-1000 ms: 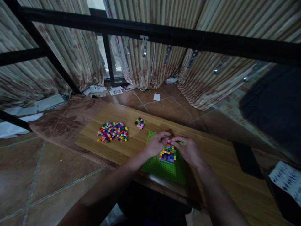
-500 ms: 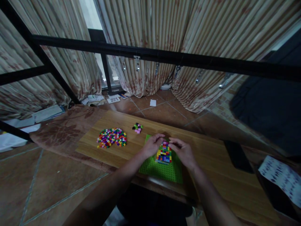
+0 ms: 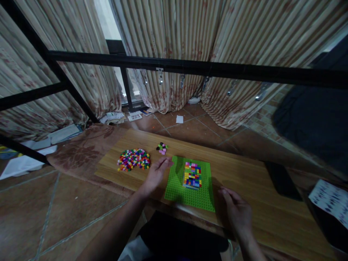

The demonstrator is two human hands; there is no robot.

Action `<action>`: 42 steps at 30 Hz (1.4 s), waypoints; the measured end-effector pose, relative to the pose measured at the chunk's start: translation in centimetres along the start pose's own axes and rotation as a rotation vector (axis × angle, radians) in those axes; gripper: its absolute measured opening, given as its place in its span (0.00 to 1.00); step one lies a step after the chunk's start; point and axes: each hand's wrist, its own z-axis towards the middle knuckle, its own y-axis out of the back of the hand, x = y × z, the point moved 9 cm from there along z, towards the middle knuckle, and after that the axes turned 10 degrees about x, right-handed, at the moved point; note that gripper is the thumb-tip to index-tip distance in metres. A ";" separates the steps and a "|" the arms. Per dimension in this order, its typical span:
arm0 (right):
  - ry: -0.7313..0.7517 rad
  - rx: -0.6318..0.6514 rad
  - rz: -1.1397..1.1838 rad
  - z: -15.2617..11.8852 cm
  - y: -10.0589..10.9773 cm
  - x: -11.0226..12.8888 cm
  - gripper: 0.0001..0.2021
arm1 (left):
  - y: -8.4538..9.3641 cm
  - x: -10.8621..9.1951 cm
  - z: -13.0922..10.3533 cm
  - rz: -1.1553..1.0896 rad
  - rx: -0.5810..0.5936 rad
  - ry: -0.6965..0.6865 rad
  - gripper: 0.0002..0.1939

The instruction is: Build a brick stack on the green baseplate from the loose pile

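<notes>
A block of small multicoloured building bricks (image 3: 192, 175) stands on a green studded baseplate (image 3: 176, 194). My left hand (image 3: 155, 174) hovers by the baseplate's upper left edge, its fingers stretched out and apart from the bricks. Just beyond it lies a small cluster of black, green and pink bricks (image 3: 162, 148). Farther left is a big heap of mixed bricks (image 3: 133, 159). To the right of the baseplate, my right hand (image 3: 238, 208) has its fingers curled with thumb and forefinger together; whatever may be between them is hidden.
The low wooden table (image 3: 244, 174) carries a dark flat object (image 3: 282, 181) at its right. A printed sheet (image 3: 330, 201) lies beyond that end. Above the far side runs a black metal bar (image 3: 185, 64) with hooks, in front of striped curtains (image 3: 174, 32).
Both hands have left the brick block and moved apart, the left one leftward and the right one to the right and nearer me. The block now shows fully. The view has shifted slightly.
</notes>
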 end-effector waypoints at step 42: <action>0.509 0.518 -0.675 -5.6 -28.9 14.3 0.07 | 11.0 1.6 -9.1 0.248 -0.260 0.065 0.15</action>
